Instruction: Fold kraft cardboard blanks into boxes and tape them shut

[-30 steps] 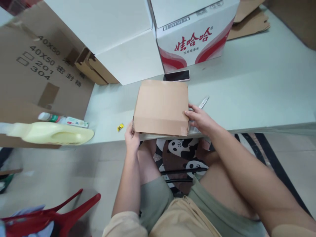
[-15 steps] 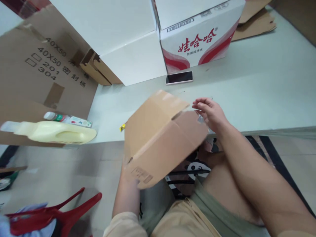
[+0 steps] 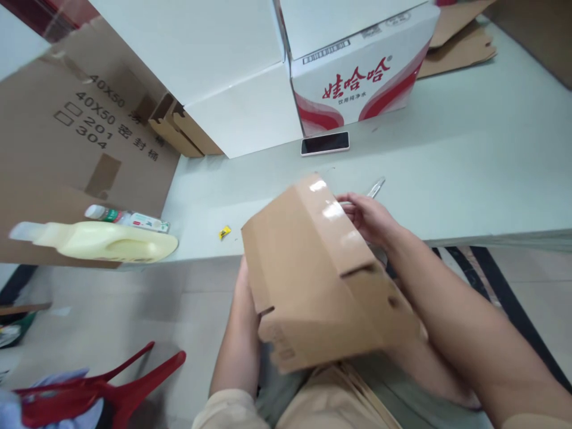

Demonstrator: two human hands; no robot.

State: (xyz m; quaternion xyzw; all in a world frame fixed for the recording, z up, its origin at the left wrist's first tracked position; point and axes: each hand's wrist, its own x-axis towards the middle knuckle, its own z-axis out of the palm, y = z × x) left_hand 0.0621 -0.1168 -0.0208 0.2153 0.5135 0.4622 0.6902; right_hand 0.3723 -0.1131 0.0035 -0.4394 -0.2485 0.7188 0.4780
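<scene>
at the far left, a big printed carton (image 3: 58, 161) stands against the table (image 3: 469, 149), and a red chair (image 3: 129, 387) is on the floor below. near the table's left front corner, a pale yellow bottle (image 3: 120, 241) lies on its side, its cap end to the left, with a small white-capped bottle (image 3: 102, 213) and a slim white-and-green box (image 3: 149, 222) just beyond it. folded cardboard (image 3: 179, 131) sits beside the tall white box (image 3: 245, 113). a little yellow packet (image 3: 224, 232) lies on the table near the front edge.

the left hand (image 3: 245, 275) is mostly hidden behind the brown cardboard box (image 3: 308, 280); i cannot tell how its fingers are set. the box is tilted in front of the person, over the table's front edge and the lap, with a strip of shiny tape across its upper right side. a phone (image 3: 325, 143) lies flat beyond it, in front of the red-and-white box (image 3: 357, 89).

the right hand (image 3: 369, 219) is at the box's upper right edge, its fingers bent and close together, the tips probably behind the cardboard; whether they grip it i cannot tell. a slim, pale tool (image 3: 376, 187) lies just beyond that hand. flat cardboard (image 3: 460, 50) rests farther right.
</scene>
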